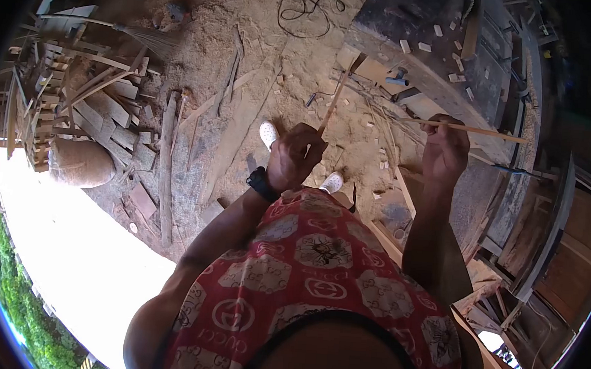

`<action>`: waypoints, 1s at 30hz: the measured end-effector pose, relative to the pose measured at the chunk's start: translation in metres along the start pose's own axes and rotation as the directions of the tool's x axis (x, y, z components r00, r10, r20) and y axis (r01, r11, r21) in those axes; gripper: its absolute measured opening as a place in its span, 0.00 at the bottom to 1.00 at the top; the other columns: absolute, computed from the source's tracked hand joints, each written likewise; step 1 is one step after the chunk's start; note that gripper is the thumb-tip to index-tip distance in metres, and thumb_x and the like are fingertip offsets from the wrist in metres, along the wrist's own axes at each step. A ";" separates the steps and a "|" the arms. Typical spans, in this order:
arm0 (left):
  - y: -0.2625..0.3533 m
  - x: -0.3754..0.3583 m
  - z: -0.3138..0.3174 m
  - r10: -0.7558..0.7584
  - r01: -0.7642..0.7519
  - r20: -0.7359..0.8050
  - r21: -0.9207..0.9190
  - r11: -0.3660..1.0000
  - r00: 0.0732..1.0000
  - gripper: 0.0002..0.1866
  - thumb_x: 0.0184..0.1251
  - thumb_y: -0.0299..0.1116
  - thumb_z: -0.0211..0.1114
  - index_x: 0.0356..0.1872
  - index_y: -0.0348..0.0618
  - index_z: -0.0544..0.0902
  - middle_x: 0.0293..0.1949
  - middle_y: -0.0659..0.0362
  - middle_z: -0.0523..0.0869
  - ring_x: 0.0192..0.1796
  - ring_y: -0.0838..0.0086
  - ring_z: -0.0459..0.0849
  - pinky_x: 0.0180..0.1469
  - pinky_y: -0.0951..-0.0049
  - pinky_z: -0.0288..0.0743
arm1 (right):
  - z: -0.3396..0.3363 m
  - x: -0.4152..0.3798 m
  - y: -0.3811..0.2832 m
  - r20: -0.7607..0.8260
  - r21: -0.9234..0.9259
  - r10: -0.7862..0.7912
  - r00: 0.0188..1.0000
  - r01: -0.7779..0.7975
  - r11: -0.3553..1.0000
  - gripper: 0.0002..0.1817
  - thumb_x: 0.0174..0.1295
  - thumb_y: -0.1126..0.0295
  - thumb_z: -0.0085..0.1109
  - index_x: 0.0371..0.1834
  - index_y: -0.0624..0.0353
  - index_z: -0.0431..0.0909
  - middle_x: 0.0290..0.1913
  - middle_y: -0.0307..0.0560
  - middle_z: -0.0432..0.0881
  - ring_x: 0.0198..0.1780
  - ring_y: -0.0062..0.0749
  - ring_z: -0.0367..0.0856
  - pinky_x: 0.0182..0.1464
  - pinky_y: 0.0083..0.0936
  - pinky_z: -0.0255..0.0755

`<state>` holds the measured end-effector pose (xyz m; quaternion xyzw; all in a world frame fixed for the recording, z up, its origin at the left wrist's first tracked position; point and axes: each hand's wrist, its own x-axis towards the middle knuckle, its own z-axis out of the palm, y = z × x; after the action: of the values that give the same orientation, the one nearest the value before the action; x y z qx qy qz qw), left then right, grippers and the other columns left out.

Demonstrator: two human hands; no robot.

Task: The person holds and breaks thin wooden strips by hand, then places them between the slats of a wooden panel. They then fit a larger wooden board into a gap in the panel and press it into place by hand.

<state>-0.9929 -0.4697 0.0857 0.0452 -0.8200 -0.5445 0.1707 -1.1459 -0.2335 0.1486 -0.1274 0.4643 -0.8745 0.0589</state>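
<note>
Head view: I see the left hand [299, 156] closed round one slim stick [338, 95]'s near end, the right hand [445, 148] pinching another stick [491, 132] partway along, probably for balance, near the table [396, 17]; fingertips look too dim to judge.

One head camera faces steeply down — above the hands [294, 158].

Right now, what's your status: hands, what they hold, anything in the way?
Left hand closed on thin wooden strip, pointing forward. Right hand pinching wooden stick, roughly crosswise. Front-right bench cluttered with small wood blocks; neither hand touching them.
</note>
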 end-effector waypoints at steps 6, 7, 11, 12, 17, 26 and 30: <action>-0.062 0.057 -0.089 -0.011 0.018 -0.100 0.069 0.997 0.995 0.06 0.57 0.27 0.74 0.28 0.38 0.85 0.27 0.55 0.83 0.27 0.66 0.82 0.30 0.68 0.74 | 0.112 0.063 0.018 0.504 -0.587 -0.060 0.862 0.393 0.708 0.12 0.53 0.85 0.69 0.41 0.62 0.86 0.42 0.50 0.87 0.48 0.35 0.85 0.49 0.29 0.80; -0.068 0.067 -0.104 -0.019 0.026 -0.111 0.060 0.998 0.994 0.05 0.57 0.27 0.74 0.27 0.38 0.85 0.28 0.55 0.84 0.27 0.66 0.82 0.30 0.68 0.74 | 0.126 0.073 0.031 0.559 -0.541 -0.098 0.824 0.452 0.709 0.12 0.53 0.84 0.69 0.41 0.62 0.87 0.42 0.50 0.87 0.48 0.35 0.85 0.48 0.28 0.81; -0.085 0.100 -0.148 -0.045 0.057 -0.147 0.078 0.995 0.988 0.05 0.56 0.26 0.74 0.27 0.39 0.85 0.29 0.55 0.85 0.28 0.67 0.83 0.31 0.68 0.75 | 0.174 0.106 0.067 0.650 -0.506 -0.120 0.751 0.545 0.668 0.11 0.52 0.81 0.72 0.39 0.60 0.88 0.41 0.48 0.88 0.45 0.36 0.86 0.47 0.27 0.81; -0.091 0.107 -0.155 -0.018 0.031 -0.154 0.086 0.996 0.988 0.05 0.56 0.26 0.74 0.28 0.39 0.86 0.30 0.54 0.85 0.29 0.66 0.84 0.32 0.68 0.76 | 0.184 0.113 0.074 0.658 -0.504 -0.111 0.744 0.546 0.669 0.11 0.52 0.81 0.72 0.39 0.60 0.88 0.41 0.48 0.88 0.45 0.36 0.86 0.47 0.27 0.81; -0.110 0.135 -0.177 -0.006 0.017 -0.194 0.056 0.998 0.981 0.06 0.57 0.26 0.74 0.33 0.39 0.86 0.32 0.55 0.85 0.29 0.69 0.83 0.30 0.70 0.75 | 0.216 0.154 0.117 0.709 -0.500 -0.066 0.702 0.566 0.656 0.12 0.50 0.81 0.73 0.39 0.58 0.88 0.41 0.47 0.88 0.44 0.35 0.86 0.44 0.26 0.82; -0.118 0.245 -0.202 0.040 -0.013 -0.311 0.087 0.996 0.950 0.13 0.54 0.25 0.75 0.42 0.39 0.86 0.38 0.57 0.84 0.22 0.76 0.75 0.27 0.72 0.71 | 0.228 0.260 0.204 0.675 -0.519 0.072 0.734 0.403 0.754 0.11 0.53 0.81 0.72 0.40 0.61 0.88 0.41 0.48 0.87 0.43 0.34 0.87 0.44 0.25 0.82; -0.147 0.312 -0.209 0.084 -0.024 -0.336 0.179 0.984 0.938 0.13 0.54 0.24 0.75 0.42 0.40 0.87 0.40 0.57 0.84 0.22 0.78 0.74 0.25 0.74 0.70 | 0.230 0.334 0.251 0.739 -0.433 0.057 0.671 0.408 0.804 0.11 0.52 0.80 0.73 0.40 0.61 0.88 0.42 0.49 0.87 0.45 0.34 0.87 0.45 0.26 0.82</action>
<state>-1.2333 -0.7930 0.0972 0.1312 -0.8228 -0.4504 0.3207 -1.4069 -0.6313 0.1207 -0.5182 0.6245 -0.5745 0.1068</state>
